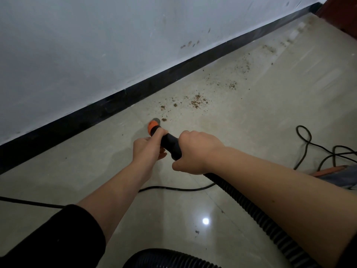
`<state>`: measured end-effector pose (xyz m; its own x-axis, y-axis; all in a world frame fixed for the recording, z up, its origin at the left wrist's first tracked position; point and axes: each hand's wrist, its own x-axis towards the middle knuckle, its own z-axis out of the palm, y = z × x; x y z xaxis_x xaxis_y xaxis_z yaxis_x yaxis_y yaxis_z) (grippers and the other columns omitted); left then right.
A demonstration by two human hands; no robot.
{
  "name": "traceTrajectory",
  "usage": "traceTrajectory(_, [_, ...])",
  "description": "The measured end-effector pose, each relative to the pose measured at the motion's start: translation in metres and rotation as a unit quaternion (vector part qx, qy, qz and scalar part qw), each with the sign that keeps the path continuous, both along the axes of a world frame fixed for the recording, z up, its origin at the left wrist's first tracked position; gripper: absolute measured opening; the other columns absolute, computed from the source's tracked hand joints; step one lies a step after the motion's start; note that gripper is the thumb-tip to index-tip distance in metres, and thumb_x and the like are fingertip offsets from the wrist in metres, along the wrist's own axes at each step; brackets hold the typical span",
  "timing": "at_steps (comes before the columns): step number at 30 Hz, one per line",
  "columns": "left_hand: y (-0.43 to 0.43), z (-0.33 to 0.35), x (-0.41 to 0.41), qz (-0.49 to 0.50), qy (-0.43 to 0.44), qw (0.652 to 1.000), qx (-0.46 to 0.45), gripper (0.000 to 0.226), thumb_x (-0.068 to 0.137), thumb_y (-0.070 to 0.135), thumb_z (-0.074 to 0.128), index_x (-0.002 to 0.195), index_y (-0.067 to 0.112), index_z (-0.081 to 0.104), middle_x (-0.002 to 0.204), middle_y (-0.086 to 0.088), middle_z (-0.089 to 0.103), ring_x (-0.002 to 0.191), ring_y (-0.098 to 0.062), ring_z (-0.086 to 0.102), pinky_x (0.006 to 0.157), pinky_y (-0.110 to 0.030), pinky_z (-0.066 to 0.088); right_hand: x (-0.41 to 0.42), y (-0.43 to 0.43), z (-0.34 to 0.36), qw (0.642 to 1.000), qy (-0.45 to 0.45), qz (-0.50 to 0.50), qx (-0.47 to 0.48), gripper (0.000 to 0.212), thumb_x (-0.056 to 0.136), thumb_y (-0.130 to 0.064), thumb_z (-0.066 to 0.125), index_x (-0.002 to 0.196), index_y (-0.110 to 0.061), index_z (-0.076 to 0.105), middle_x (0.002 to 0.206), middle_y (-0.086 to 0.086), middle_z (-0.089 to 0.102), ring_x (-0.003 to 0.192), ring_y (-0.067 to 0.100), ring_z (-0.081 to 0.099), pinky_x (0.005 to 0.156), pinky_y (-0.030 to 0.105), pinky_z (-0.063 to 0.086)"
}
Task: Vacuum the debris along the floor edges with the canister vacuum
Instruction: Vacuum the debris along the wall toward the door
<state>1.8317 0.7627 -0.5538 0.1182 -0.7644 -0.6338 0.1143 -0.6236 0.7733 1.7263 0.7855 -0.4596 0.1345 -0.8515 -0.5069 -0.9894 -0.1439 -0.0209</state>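
Two hands hold one black vacuum wand. The left hand curls round the wand just behind its orange nozzle. The right hand wraps the wand further back, close beside the left. The nozzle tip points down at the floor just ahead of the left hand. Brown debris starts beside the tip and trails away ahead and to the right along the one black baseboard, in patches too scattered to count. One ribbed hose runs back under the right forearm. A thin black cord lies behind both hands.
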Motion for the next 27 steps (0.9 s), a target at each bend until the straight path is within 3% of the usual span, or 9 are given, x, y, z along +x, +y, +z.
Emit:
traceTrajectory(12, [-0.014,0.004,-0.011,-0.04,0.035,0.999,0.001,0.035,0.083,0.036,0.072,0.092,0.003,0.066,0.091,-0.012,0.069,0.079,-0.018,0.067,0.055,-0.019,0.052,-0.012,-0.01,0.008,0.999,-0.002,-0.035,0.01,0.038,0.085,-0.037,0.063,0.071,-0.02,0.031,0.075,-0.002,0.044,0.06,0.011,0.045,0.05,0.025,0.037])
traceTrajectory(19, [-0.021,0.004,-0.01,-0.067,0.055,0.996,0.01,0.035,0.082,0.035,0.075,0.093,0.004,0.066,0.088,-0.012,0.073,0.079,-0.018,0.072,0.07,-0.025,0.057,-0.015,-0.013,0.01,0.998,0.005,-0.054,0.012,0.036,0.084,-0.037,0.062,0.072,-0.019,0.034,0.074,-0.002,0.046,0.058,0.012,0.046,0.05,0.025,0.036])
traceTrajectory(27, [-0.029,0.002,-0.003,-0.054,0.053,0.997,0.014,0.032,0.082,0.033,0.075,0.094,0.005,0.065,0.092,-0.013,0.072,0.082,-0.021,0.072,0.07,-0.026,0.058,-0.009,-0.021,0.006,0.998,-0.01,-0.054,0.022,0.035,0.084,-0.036,0.064,0.076,-0.018,0.036,0.075,-0.001,0.045,0.06,0.012,0.046,0.048,0.025,0.035])
